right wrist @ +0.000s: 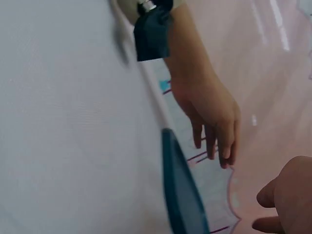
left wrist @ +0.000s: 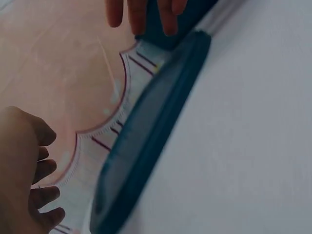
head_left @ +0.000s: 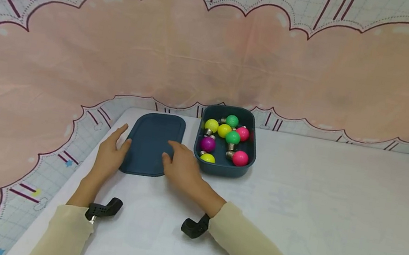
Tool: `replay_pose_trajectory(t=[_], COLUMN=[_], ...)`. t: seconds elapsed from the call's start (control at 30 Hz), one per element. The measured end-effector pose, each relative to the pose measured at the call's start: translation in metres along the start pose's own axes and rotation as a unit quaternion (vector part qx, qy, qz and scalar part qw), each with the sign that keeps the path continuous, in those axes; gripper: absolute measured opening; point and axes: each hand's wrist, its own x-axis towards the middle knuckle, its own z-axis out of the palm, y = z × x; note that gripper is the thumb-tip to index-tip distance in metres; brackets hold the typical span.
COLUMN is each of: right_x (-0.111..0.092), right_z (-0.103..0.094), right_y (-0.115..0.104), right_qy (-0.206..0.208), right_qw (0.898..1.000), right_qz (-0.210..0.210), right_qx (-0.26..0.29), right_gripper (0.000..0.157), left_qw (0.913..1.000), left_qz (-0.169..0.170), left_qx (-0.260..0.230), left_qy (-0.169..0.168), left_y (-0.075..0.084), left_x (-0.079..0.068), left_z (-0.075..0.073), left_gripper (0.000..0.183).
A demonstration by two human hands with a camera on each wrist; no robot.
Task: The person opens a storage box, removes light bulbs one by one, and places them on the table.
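A dark blue rounded rectangular lid (head_left: 149, 154) lies flat on the table; the left wrist view shows its raised rim (left wrist: 163, 141). Beside its left edge is my left hand (head_left: 111, 155), thumb and fingers spread and fairly straight, with nothing held. My right hand (head_left: 185, 170) hovers at the lid's right edge, index finger reaching over it and fingers loosely bent. Whether either hand touches the lid I cannot tell. In the right wrist view, the left hand (right wrist: 209, 107) hangs with fingers pointing down.
Right of the lid stands a matching dark blue box (head_left: 223, 170) holding several coloured bulbs, among them a purple bulb (head_left: 208, 144), a green bulb (head_left: 232, 138) and a pink bulb (head_left: 240, 158). A white table (head_left: 334, 224) extends right. Behind hangs a pinkish patterned cloth (head_left: 184, 53).
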Motion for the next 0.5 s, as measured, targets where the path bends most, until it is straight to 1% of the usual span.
replay_pose_trajectory(t=[0.03, 0.1, 0.23, 0.3, 0.4, 0.5], right_x=[-0.002, -0.004, -0.009, -0.010, -0.009, -0.007], right_z=[-0.006, -0.018, -0.042, -0.053, -0.068, -0.083], right_y=[0.000, 0.002, 0.004, 0.005, 0.012, 0.026], right_qy=[-0.001, -0.002, 0.003, 0.016, 0.046, 0.069], right_qw=[1.000, 0.999, 0.997, 0.997, 0.996, 0.995], right_qz=[-0.002, -0.004, -0.002, -0.008, -0.013, -0.014], right_qx=[0.022, 0.050, 0.077, 0.071, 0.070, 0.072], right_gripper=[0.041, 0.038, 0.034, 0.032, 0.028, 0.027], left_qw=[0.9999, 0.9989, 0.9940, 0.9903, 0.9837, 0.9757], left_qz=[0.010, 0.034, 0.083, 0.106, 0.137, 0.150], left_qx=[-0.007, -0.028, -0.070, -0.090, -0.114, -0.151], left_qy=[0.005, 0.013, 0.011, -0.001, -0.023, -0.053], left_y=[0.005, 0.015, 0.037, 0.046, 0.058, 0.067], left_x=[0.001, 0.002, 0.001, 0.000, 0.002, 0.002], left_z=[0.000, 0.001, 0.008, 0.015, 0.028, 0.039], left_gripper=[0.051, 0.049, 0.048, 0.047, 0.048, 0.049])
